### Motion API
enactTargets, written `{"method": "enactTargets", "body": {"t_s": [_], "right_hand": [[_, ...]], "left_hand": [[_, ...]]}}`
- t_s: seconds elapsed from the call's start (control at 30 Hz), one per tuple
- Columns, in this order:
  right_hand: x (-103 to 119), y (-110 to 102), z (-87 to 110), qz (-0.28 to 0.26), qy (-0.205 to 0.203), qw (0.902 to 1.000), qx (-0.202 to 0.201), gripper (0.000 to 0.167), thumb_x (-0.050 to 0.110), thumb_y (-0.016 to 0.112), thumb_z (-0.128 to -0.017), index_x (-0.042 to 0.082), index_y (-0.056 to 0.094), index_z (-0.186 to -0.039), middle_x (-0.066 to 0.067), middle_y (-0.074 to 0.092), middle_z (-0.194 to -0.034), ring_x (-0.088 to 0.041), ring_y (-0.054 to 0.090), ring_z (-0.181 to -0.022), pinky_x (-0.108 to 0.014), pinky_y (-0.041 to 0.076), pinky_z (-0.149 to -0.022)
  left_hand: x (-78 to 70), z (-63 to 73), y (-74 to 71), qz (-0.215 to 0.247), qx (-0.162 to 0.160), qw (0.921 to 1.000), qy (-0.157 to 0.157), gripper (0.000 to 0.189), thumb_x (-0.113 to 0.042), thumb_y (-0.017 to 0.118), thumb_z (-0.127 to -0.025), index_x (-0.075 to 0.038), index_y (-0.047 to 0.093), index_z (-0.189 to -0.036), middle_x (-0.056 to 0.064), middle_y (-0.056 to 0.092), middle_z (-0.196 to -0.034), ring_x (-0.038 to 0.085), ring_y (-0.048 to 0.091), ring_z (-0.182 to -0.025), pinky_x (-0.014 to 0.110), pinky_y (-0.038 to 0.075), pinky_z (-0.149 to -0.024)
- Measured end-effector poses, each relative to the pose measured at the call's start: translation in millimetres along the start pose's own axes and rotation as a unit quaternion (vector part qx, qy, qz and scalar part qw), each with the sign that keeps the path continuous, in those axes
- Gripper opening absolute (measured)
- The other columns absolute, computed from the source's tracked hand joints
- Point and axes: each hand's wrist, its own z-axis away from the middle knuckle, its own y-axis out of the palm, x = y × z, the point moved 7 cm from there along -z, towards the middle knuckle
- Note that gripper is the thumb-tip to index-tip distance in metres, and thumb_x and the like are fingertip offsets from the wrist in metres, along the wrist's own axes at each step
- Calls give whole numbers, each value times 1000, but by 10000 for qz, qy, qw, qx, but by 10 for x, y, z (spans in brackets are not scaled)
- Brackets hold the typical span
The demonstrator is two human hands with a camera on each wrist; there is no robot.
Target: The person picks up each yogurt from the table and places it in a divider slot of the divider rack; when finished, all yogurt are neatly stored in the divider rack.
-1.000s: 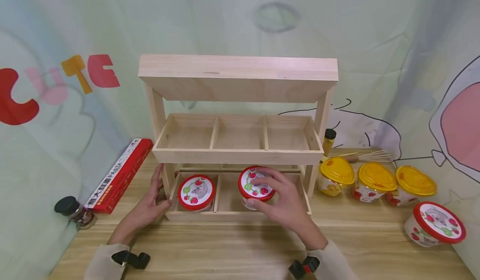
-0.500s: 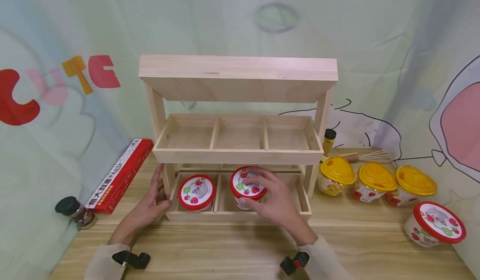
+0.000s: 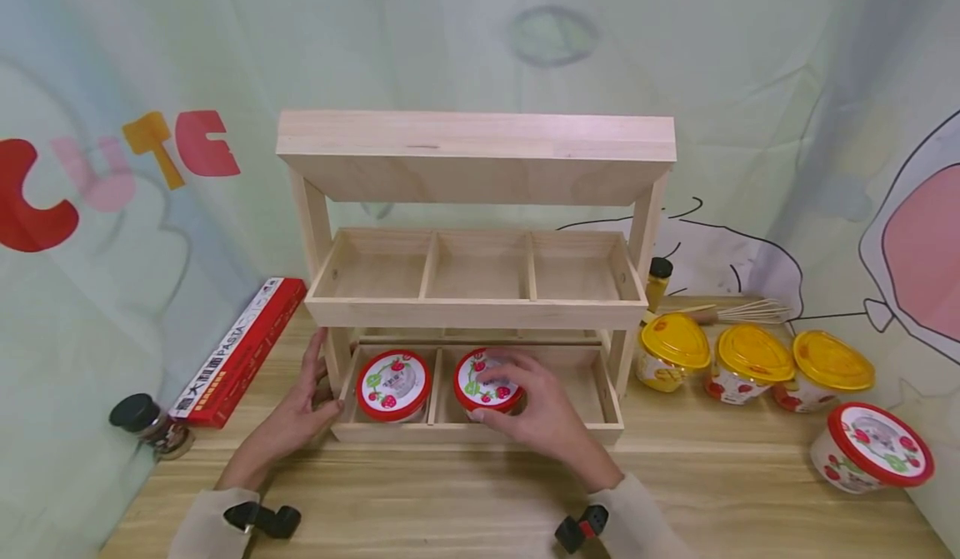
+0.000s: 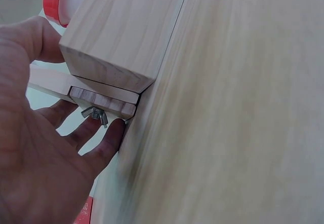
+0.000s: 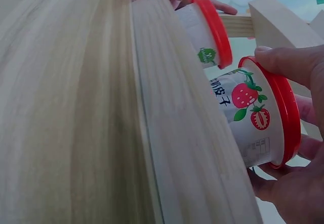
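Observation:
In the head view a tiered wooden shelf (image 3: pixel 480 313) stands on the table, with divided trays. A red-lidded tub with strawberry print (image 3: pixel 393 386) sits in the lower tray's left compartment. Right of the divider, my right hand (image 3: pixel 543 413) holds a matching tub (image 5: pixel 248 112) by its lid rim, thumb at the front, fingers at the far side. The tub's base is hidden by the tray's front board. My left hand (image 3: pixel 296 413) grips the shelf's lower left end; in the left wrist view its thumb is on the tray corner and its fingers (image 4: pixel 109 145) lie around the post near a wing nut (image 4: pixel 96 113).
Several tubs stand at the right: yellow-lidded ones (image 3: pixel 753 355) and a red-lidded one (image 3: pixel 873 446). A whisk (image 3: pixel 750 311) and a yellow bottle with a black cap (image 3: pixel 658 280) lie behind them. At left are a red pasta box (image 3: pixel 240 351) and a black-capped jar (image 3: pixel 150 426).
My right hand has moved left along the lower tray with the tub, which now sits lower and nearer the divider. My left hand has stayed in place.

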Motion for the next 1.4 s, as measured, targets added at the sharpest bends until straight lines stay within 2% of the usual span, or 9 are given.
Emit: {"method": "enactTargets", "body": {"t_s": [0.23,0.4,0.77,1.03,1.23,1.4], "right_hand": [[-14,35,22,55,-9,9997,241,39,29,92,-81,27,76,-116,-6,55,-160,-33,56,-143,-58,51,-110],[-38,33,23,9,111,9992,395,40,31,91,-82,30,74,-118,-5,50,-164,-30,54,-143,-58,49,-112],[-77,-15,65,-182,-173,9986,459,48,33,91,-84,30,70,-127,-9,43,-171,-35,48,-152,-64,45,-115],[-126,-292,200,-151,-382,9992,4,50,32,87,-86,23,70,-132,-15,49,-167,-42,45,-154,-76,39,-116],[-182,-504,352,158,-442,9983,-334,52,32,89,-84,23,70,-132,-9,52,-165,-40,50,-151,-76,40,-114],[-207,-626,448,299,-448,9976,-424,56,29,90,-83,26,68,-135,-10,51,-166,-39,50,-150,-75,42,-113]], "left_hand": [[-1,-3,6,9,-2,10000,54,120,6,65,-94,-33,-19,-171,38,21,-171,65,28,-151,9,39,-102],[-1,-5,6,37,16,10000,48,121,7,64,-94,-33,-19,-171,39,21,-171,65,28,-151,10,40,-101],[-14,-9,8,41,22,10000,4,121,6,65,-94,-34,-19,-171,37,20,-172,65,27,-151,9,40,-101],[-9,-6,15,82,37,10000,13,120,7,64,-95,-35,-19,-171,38,21,-172,66,28,-151,9,40,-101],[-4,3,13,51,22,10000,3,120,6,65,-95,-34,-19,-171,38,21,-172,67,29,-150,9,39,-102],[-3,2,12,66,5,10000,25,120,7,64,-94,-34,-19,-171,39,20,-171,68,29,-150,8,38,-102]]}}
